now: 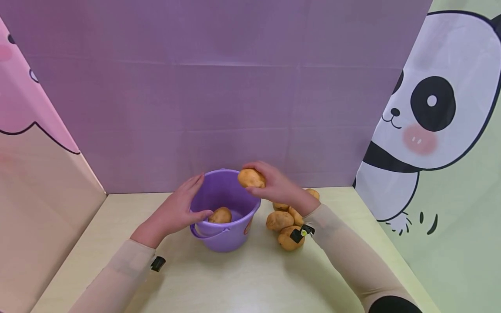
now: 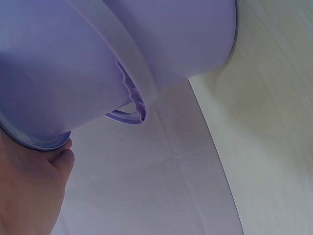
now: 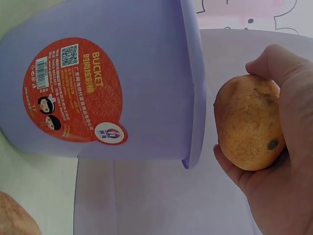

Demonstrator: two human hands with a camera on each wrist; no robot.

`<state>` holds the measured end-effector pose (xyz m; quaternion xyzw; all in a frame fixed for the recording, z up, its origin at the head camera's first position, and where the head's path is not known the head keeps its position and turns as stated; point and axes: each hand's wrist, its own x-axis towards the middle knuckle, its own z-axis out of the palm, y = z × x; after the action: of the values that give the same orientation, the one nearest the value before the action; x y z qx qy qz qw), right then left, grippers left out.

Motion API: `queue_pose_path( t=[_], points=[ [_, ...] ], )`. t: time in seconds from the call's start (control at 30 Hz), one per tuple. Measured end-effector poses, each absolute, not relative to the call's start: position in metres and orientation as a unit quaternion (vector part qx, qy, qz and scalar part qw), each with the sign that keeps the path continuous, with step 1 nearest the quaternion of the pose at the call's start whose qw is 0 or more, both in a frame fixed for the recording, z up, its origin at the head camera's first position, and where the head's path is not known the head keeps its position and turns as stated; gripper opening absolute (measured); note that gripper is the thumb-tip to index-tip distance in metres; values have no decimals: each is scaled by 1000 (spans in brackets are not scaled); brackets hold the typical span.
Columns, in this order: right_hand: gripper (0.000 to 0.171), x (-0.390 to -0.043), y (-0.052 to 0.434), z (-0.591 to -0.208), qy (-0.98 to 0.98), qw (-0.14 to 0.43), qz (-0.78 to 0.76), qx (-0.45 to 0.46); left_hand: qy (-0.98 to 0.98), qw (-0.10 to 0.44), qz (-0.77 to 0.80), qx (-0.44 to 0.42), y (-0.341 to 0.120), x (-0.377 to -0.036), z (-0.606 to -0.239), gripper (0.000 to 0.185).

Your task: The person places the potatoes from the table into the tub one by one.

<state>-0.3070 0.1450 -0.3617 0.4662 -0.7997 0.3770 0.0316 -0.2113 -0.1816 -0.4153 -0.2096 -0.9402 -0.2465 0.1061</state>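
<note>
A purple bucket (image 1: 225, 237) stands upright on the table, with one potato (image 1: 220, 215) inside it. My left hand (image 1: 178, 213) holds the bucket's left rim, its thumb reaching over the near edge. In the left wrist view, that hand (image 2: 32, 181) lies against the rim at lower left. Between thumb and fingers, my right hand (image 1: 274, 184) grips another potato (image 1: 251, 178) at the bucket's right rim, raised above the table. The right wrist view shows this held potato (image 3: 249, 122) just beyond the rim, with a dark spot on its skin.
Several potatoes (image 1: 279, 221) lie in a group on the table right of the bucket, partly hidden by my right forearm. The bucket's handle (image 1: 209, 234) hangs down in front. A purple backdrop (image 1: 235, 100) rises behind the pale table (image 1: 227, 282).
</note>
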Motion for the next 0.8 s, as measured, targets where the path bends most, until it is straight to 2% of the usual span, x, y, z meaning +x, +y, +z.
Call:
queue_pose_path(
  t=[0.43, 0.8],
  points=[
    [59, -317, 118, -364, -789, 32, 373, 487, -938, 115, -247, -216, -182, -212, -416, 109],
    [56, -319, 97, -374, -795, 15, 402, 454, -938, 116, -248, -214, -183, -213, -418, 111]
  ],
)
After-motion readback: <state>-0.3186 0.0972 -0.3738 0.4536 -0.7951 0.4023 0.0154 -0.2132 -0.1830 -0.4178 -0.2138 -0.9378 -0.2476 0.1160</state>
